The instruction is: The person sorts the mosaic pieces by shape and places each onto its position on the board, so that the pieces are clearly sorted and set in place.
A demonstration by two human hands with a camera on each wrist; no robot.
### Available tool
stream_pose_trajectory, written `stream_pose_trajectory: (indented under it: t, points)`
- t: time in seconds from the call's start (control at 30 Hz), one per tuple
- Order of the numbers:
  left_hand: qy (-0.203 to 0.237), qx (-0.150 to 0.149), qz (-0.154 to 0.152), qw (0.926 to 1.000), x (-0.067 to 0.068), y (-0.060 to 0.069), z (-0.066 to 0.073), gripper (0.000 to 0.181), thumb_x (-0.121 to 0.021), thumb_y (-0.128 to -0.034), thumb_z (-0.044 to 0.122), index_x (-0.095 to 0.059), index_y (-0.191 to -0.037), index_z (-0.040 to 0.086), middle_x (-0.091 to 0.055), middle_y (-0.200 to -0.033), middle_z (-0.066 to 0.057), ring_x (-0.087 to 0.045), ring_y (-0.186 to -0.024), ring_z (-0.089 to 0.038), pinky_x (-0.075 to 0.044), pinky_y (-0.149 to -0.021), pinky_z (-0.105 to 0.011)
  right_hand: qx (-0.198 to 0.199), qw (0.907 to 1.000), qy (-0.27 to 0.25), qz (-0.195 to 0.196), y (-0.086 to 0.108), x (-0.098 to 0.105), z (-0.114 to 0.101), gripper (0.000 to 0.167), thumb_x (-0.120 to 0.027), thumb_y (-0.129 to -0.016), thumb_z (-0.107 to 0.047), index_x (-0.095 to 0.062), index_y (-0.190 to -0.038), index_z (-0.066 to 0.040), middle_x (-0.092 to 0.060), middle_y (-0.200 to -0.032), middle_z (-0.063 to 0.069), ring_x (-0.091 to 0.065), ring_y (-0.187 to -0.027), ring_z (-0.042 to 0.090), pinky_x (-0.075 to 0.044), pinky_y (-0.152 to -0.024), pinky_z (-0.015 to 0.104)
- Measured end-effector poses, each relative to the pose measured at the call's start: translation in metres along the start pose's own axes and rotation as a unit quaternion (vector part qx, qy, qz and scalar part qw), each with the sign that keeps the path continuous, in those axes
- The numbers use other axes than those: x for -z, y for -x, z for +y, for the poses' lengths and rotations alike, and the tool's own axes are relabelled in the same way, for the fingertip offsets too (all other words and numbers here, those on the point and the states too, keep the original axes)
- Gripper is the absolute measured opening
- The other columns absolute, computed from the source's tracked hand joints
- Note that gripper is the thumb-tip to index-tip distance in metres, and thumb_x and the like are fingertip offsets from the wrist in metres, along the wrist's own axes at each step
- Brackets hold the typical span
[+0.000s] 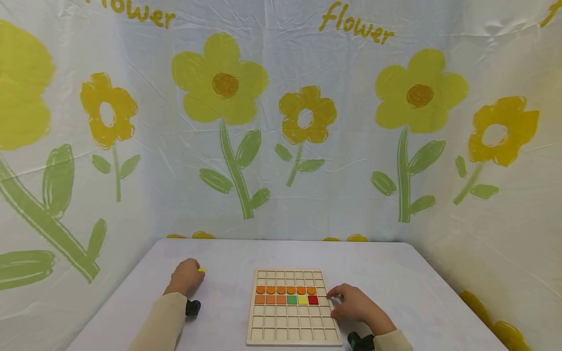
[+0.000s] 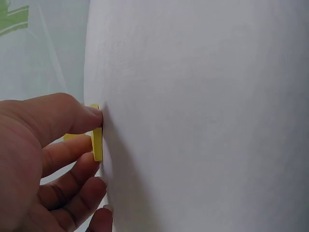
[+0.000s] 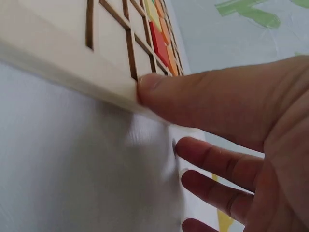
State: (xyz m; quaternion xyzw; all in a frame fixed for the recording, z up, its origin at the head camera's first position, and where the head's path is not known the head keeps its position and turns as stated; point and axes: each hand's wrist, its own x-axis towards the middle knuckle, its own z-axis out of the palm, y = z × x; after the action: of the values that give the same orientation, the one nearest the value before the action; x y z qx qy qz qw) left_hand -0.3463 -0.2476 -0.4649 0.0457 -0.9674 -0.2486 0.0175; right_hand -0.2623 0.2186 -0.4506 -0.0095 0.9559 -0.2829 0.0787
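Observation:
My left hand (image 1: 186, 277) is on the left part of the table, pinching a thin flat yellow piece (image 2: 97, 145) between thumb and index finger. The piece's exact outline is partly hidden by the fingers. A wooden grid board (image 1: 294, 343) lies in the middle. Across it runs a row of round orange pieces (image 1: 281, 290). Just below is a row of square tiles: orange (image 1: 270, 300), green (image 1: 291, 300), yellow (image 1: 302, 300) and red (image 1: 313, 300). My right hand (image 1: 356, 305) touches the board's right edge with its thumb, its other fingers spread beside it.
The white tabletop (image 1: 224, 253) extends around the board. Behind and beside it hangs a white cloth (image 1: 307, 204) printed with yellow flowers. Dark wrist devices sit at the left cuff (image 1: 192, 307) and right cuff (image 1: 361, 341).

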Motion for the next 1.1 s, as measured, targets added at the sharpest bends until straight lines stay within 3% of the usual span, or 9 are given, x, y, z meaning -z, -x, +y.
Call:
stream_pose_trajectory:
  t: [0.37, 0.63, 0.83, 1.1]
  points:
    - [0.04, 0.016, -0.007, 0.999, 0.006, 0.013, 0.005, 0.034, -0.065, -0.0836, 0.017, -0.058, -0.102, -0.011, -0.063, -0.095, -0.02, -0.059, -0.086, -0.03, -0.049, -0.082, -0.049, 0.012, 0.9998, -0.016, -0.006, -0.002, 0.0, 0.008, 0.041, -0.087, -0.066, -0.022, -0.071, -0.103, -0.019, -0.063, -0.119, 0.007, -0.057, -0.109, 0.028, -0.045, -0.096, 0.056]
    - [0.082, 0.026, -0.012, 0.9963, -0.002, 0.014, 0.005, 0.033, -0.067, -0.0839, 0.017, -0.057, -0.104, -0.008, -0.061, -0.098, -0.018, -0.056, -0.089, -0.029, -0.048, -0.082, -0.044, 0.028, 0.9995, -0.016, -0.005, -0.003, 0.001, 0.014, 0.042, -0.087, -0.066, -0.024, -0.07, -0.104, -0.019, -0.063, -0.119, 0.007, -0.057, -0.111, 0.029, -0.045, -0.095, 0.056]
    - [0.085, -0.006, -0.005, 0.9964, -0.008, 0.013, 0.017, 0.033, -0.071, -0.0828, 0.017, -0.059, -0.106, -0.004, -0.062, -0.102, -0.017, -0.057, -0.089, -0.027, -0.051, -0.081, -0.044, 0.026, 0.9993, -0.027, -0.006, -0.004, 0.001, 0.017, 0.044, -0.088, -0.065, -0.025, -0.071, -0.104, -0.019, -0.063, -0.12, 0.007, -0.057, -0.11, 0.028, -0.045, -0.095, 0.056]
    - [0.095, -0.051, 0.005, 0.9941, -0.018, 0.025, 0.05, 0.031, -0.073, -0.0802, 0.014, -0.062, -0.105, -0.001, -0.063, -0.101, -0.013, -0.058, -0.089, -0.023, -0.052, -0.082, -0.043, 0.033, 0.9989, -0.033, -0.008, -0.002, 0.002, 0.017, 0.043, -0.088, -0.065, -0.024, -0.071, -0.104, -0.019, -0.063, -0.12, 0.008, -0.056, -0.11, 0.029, -0.044, -0.097, 0.057]
